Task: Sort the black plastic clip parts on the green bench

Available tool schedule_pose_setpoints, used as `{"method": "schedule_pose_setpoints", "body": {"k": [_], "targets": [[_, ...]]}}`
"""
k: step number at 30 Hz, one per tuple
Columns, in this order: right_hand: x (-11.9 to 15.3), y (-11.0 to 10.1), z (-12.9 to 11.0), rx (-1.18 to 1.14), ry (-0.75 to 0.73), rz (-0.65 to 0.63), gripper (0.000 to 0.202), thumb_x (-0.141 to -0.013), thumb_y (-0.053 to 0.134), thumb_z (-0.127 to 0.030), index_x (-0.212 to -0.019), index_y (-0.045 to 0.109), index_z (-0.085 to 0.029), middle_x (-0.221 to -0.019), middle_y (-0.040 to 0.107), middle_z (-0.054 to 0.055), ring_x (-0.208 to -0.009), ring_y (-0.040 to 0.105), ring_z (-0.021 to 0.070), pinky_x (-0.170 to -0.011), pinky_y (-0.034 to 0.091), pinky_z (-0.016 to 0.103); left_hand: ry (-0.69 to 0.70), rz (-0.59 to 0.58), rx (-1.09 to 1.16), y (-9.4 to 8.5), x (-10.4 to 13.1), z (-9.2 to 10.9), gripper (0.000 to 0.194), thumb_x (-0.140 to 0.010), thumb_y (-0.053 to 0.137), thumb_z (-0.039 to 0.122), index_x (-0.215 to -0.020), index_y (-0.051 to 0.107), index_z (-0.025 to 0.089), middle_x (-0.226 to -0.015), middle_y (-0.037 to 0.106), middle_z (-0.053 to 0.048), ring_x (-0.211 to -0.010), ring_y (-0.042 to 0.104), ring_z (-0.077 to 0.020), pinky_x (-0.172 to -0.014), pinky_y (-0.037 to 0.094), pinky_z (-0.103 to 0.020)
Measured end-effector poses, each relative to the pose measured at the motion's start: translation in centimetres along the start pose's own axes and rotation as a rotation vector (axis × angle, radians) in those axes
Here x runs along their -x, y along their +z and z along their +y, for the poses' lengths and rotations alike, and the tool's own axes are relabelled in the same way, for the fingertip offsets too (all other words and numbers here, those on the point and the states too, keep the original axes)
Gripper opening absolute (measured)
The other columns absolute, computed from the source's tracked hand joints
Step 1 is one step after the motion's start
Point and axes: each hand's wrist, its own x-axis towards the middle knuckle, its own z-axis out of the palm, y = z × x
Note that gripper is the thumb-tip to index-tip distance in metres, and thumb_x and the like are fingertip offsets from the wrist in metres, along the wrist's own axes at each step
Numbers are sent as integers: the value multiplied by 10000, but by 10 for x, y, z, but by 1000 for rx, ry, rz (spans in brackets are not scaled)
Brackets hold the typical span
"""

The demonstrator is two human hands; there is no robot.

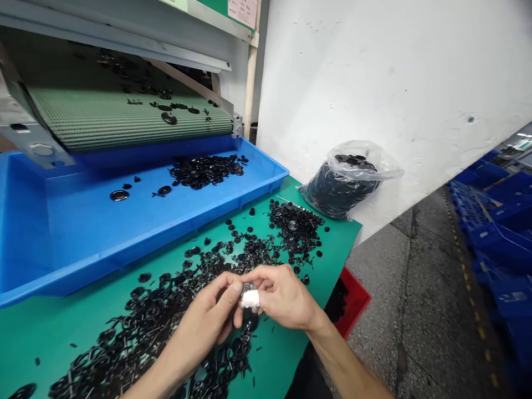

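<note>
My left hand [214,310] and my right hand [286,296] meet over the green table. Their fingertips pinch a small black plastic part [248,287], which looks round and is mostly covered by the fingers. White tape wraps the right thumb. Beneath and around both hands spreads a loose pile of black plastic parts [145,327], a mix of round discs and thin stick-like pieces. Beyond my right hand, a denser heap of small black parts [293,224] lies near the table's right side.
A blue tray [103,260] with black parts stands beneath a green conveyor belt [137,119] carrying more. At the back right, a clear plastic bag [344,188] of black parts leans near the white wall. A red bin [355,302] sits below the green table's [286,354] right edge.
</note>
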Motion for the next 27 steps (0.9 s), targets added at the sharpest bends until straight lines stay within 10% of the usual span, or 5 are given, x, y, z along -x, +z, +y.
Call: {"method": "schedule_pose_setpoints", "body": {"k": [5, 10, 14, 19, 27], "targets": [[-16, 1, 9, -9, -37, -15, 282, -859, 459, -118, -1019, 689, -153, -640, 638, -13, -528, 609, 97, -509, 499, 210, -5, 76, 37, 0, 0, -1, 382, -899, 477, 554, -755, 530, 204, -545, 561, 54, -370, 388, -71, -378, 255, -189], [-55, -49, -3, 761, -115, 232, 392, -917, 374, -71, -1195, 613, -210, -941, 696, 32, -782, 664, 129, -690, 518, 244, 43, 156, 179, -1, 1, 8, 312, -917, 495, 497, -837, 548, 199, -613, 668, 13, -364, 437, -63, -410, 302, -183], [-98, -87, -16, 918, -62, 308, 401, -844, 447, -20, -1163, 642, -163, -1277, 576, 146, -1102, 592, 277, -898, 457, 385, -19, 14, 417, -5, 0, 12, 292, -907, 546, 449, -848, 603, 169, -579, 666, -11, -335, 437, -45, -379, 294, -158], [-119, -98, -16, 858, -7, 258, 343, -736, 507, 25, -893, 736, -177, -1037, 694, 127, -1081, 599, 322, -909, 438, 409, -74, -4, 639, -12, -2, 11, 216, -832, 686, 343, -990, 643, 202, -686, 673, -9, -375, 470, -56, -330, 344, -137], [-79, -79, 4, 282, -67, 195, 422, -873, 445, -159, -1273, 578, -156, -921, 715, 78, -741, 672, 170, -657, 551, 302, -49, 6, 755, -7, 1, 12, 207, -841, 669, 372, -758, 629, 186, -810, 620, -13, -628, 617, -131, -340, 455, -147]]}}
